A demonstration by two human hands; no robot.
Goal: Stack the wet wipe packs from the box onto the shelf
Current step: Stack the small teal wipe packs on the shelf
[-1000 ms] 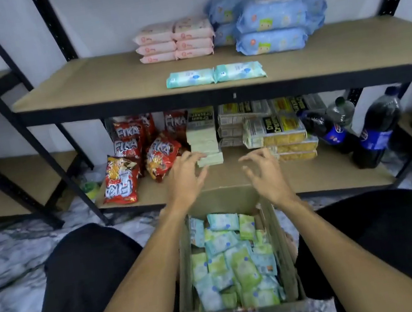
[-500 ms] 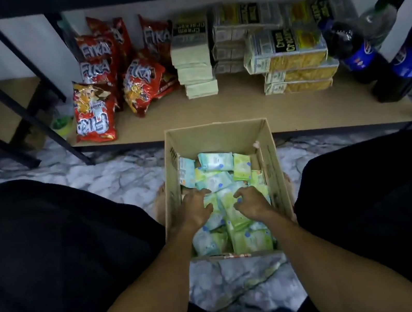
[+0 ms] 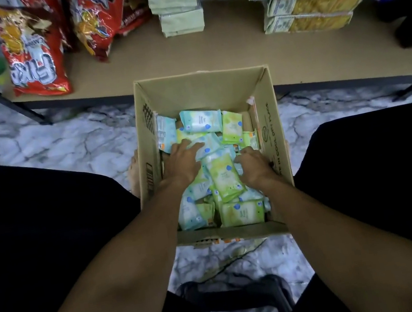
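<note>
Resting inside the cardboard box point(image 3: 204, 88) on the floor point(image 3: 61, 147) before the shelf point(image 3: 222, 49), the left hand point(image 3: 182, 161) lies flat, fingers point(image 3: 192, 146) spread, on the wet wipe packs point(image 3: 201, 121); the right hand point(image 3: 253, 167) curls downward among them, perhaps gripping one.

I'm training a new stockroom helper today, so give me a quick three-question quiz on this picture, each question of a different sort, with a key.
1. True or false: the left hand and the right hand are both down inside the cardboard box.
2. Where are the red snack bags? A) at the left of the shelf board beyond the box; B) inside the box; C) on the marble floor.
3. Which two colours are the wet wipe packs in the box?

Key: 1 true; 2 A; 3 light blue and green.
</note>
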